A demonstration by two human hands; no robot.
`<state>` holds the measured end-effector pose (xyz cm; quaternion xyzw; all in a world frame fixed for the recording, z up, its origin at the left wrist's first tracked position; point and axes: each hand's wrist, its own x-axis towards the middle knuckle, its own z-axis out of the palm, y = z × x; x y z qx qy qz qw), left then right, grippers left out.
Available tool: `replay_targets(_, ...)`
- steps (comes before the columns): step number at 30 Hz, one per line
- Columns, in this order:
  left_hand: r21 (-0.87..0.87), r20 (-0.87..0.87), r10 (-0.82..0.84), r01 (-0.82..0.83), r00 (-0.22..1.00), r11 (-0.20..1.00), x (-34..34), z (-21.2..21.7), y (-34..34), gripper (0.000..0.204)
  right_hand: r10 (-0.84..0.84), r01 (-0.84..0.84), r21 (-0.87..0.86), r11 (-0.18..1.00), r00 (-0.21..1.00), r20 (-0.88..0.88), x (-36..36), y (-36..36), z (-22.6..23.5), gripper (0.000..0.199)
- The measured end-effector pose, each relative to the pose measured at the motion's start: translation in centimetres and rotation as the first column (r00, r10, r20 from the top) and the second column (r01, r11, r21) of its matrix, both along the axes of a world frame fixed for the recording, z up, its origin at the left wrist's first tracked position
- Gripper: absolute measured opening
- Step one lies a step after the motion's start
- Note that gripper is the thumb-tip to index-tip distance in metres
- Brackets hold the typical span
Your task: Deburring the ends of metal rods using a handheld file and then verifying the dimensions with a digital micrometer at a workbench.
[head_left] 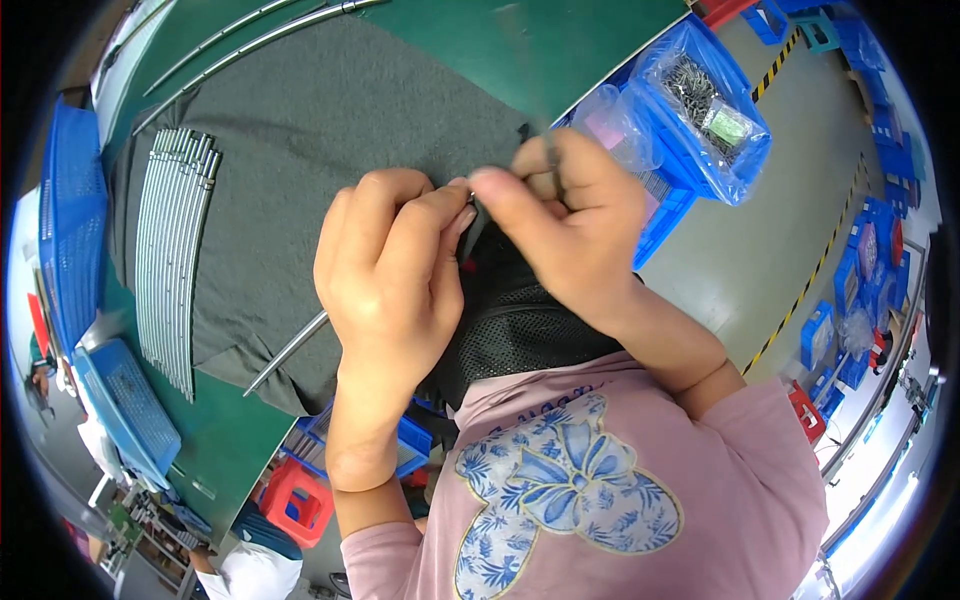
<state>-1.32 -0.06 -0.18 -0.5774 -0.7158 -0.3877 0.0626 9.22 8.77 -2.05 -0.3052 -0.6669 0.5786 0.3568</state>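
My left hand is closed around a thin silver metal rod, whose lower end sticks out beside the wrist. The rod's upper end lies at the left fingertips, mostly hidden. Close by, my right hand has its thumb at that end and its fingers curled. A thin dark streak runs up from those fingers, too blurred to name. A row of similar silver rods lies side by side on the dark grey cloth to the left.
Longer metal tubes lie at the far edge of the green table. Right of it, a blue bin lined with plastic holds many small metal parts. Blue baskets stand at left. A red stool is below the table.
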Motion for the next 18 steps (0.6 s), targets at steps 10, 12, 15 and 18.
replay_targets(10,-0.007,0.008,-0.012,0.012,1.0,1.0,-0.2,-0.2,-0.1,0.016,-0.248,0.213,0.232,0.949,0.959,0.134,1.6,1.3,-1.2,0.021)
replay_targets(12,-0.036,0.014,0.008,-0.007,1.0,0.999,-0.1,0.0,-0.1,0.016,-0.244,0.208,0.22,0.953,0.959,0.147,2.6,1.7,-1.5,0.02)
replay_targets(15,-0.083,0.029,-0.008,0.01,1.0,0.996,-0.1,0.5,-0.1,0.015,-0.21,0.191,0.164,0.968,0.972,0.104,2.9,1.5,-1.2,0.019)
replay_targets(18,-0.028,-0.004,-0.01,0.01,1.0,1.0,-0.3,0.2,0.0,0.017,-0.122,0.118,0.109,0.987,0.992,0.033,2.0,1.5,-0.3,0.015)
